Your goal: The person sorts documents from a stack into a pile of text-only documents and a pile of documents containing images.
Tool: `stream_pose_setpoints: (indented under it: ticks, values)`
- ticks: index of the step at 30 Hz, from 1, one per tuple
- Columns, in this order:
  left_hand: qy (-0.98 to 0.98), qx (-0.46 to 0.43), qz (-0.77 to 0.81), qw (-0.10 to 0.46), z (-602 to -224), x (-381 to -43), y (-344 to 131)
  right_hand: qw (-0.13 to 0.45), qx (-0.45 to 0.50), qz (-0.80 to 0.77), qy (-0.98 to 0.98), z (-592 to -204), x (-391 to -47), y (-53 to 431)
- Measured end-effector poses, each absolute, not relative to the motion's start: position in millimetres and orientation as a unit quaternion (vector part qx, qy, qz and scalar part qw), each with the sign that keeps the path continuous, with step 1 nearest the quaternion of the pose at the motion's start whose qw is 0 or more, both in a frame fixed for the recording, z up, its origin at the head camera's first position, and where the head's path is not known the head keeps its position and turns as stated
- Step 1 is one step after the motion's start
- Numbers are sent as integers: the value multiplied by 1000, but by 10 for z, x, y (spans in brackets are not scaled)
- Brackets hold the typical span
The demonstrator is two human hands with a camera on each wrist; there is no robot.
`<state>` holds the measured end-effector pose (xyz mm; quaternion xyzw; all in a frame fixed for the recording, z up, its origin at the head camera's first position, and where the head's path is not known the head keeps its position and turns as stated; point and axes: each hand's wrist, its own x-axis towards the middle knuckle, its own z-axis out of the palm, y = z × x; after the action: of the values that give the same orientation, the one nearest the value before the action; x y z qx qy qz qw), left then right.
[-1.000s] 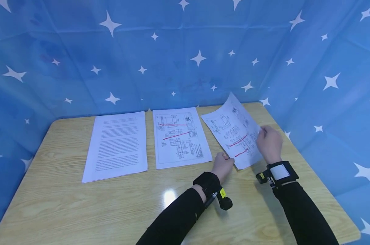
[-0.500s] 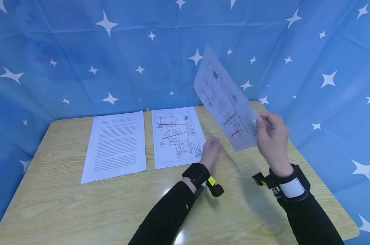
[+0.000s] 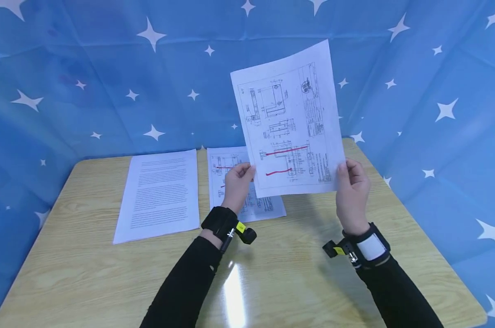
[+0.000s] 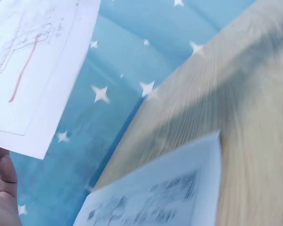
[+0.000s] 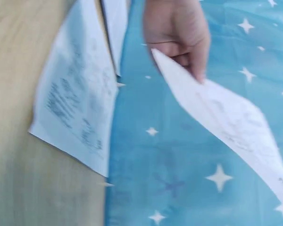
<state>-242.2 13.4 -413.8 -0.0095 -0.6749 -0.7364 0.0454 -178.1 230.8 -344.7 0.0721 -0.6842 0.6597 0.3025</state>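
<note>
A white sheet of paper with a printed technical drawing (image 3: 288, 123) is held up, with red strokes across its lower part. My right hand (image 3: 353, 196) pinches its lower right edge between thumb and fingers. At the lower left edge, my left hand (image 3: 238, 184) grips the sheet with its fingertips. Behind that hand, a second technical drawing with red lines (image 3: 267, 207) lies flat on the table, partly covered in the head view. In the left wrist view the raised sheet (image 4: 47, 61) fills the upper left; in the right wrist view it appears nearly edge-on, bowed (image 5: 226, 117).
Pages of printed text (image 3: 159, 196) lie left of the flat drawing on the wooden table (image 3: 108, 287). A blue curtain with white stars (image 3: 169, 68) hangs behind the table and down its right side. Each wrist carries a black strap with a small camera.
The sheet has risen off the right side of the table, moved left and turned to face me. My left hand has left the table surface and taken its left edge.
</note>
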Motion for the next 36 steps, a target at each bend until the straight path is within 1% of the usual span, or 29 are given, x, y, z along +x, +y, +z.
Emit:
stream_pose_setpoints:
  ticks: [2, 3, 7, 9, 11, 14, 15, 19, 23, 25, 26, 29, 32, 36]
  values:
    - [-698, 3, -713, 62, -4146, -2428, -30, 271, 58, 650, -707, -3598, -1869, 2283]
    - [-704, 8, -707, 72, -4153, -2430, -111, 262, 51, 636, -724, -3749, -1969, 2306]
    - [-706, 24, -700, 107, -4243, -2445, -375, 230, 13, 561, -795, -4458, -2448, 2459]
    - [-695, 28, -708, 118, -4336, -2486, -484, 231, -7, 506, -831, -4830, -2694, 2528]
    - [-694, 39, -708, 123, -4368, -2480, -553, 221, -17, 475, -852, -5031, -2817, 2523]
    - [-706, 62, -697, 113, -4348, -2426, -615, 212, -21, 457, -863, -5167, -2886, 2462]
    - [-715, 73, -687, 108, -4296, -2374, -617, 211, -18, 453, -866, -5182, -2893, 2438]
    - [-727, 74, -676, 99, -4367, -2376, -696, 207, -7, 442, -873, -5181, -2902, 2353]
    - [-752, 74, -643, 121, -4741, -2586, -803, 203, 3, 425, -882, -5158, -2907, 2292]
    - [-769, 79, -620, 136, -4967, -2719, -855, 187, 8, 417, -889, -5107, -2884, 2261]
    - [-780, 88, -603, 143, -5067, -2777, -873, 177, 8, 412, -894, -5038, -2844, 2231]
    - [-796, 104, -576, 152, -5203, -2839, -901, 136, 1, 406, -904, -4732, -2657, 2107]
    - [-807, 120, -558, 149, -5205, -2824, -900, 102, -8, 393, -914, -4416, -2450, 1968]
    - [-830, 136, -519, 151, -5156, -2792, -877, 82, -7, 364, -928, -4277, -2353, 1893]
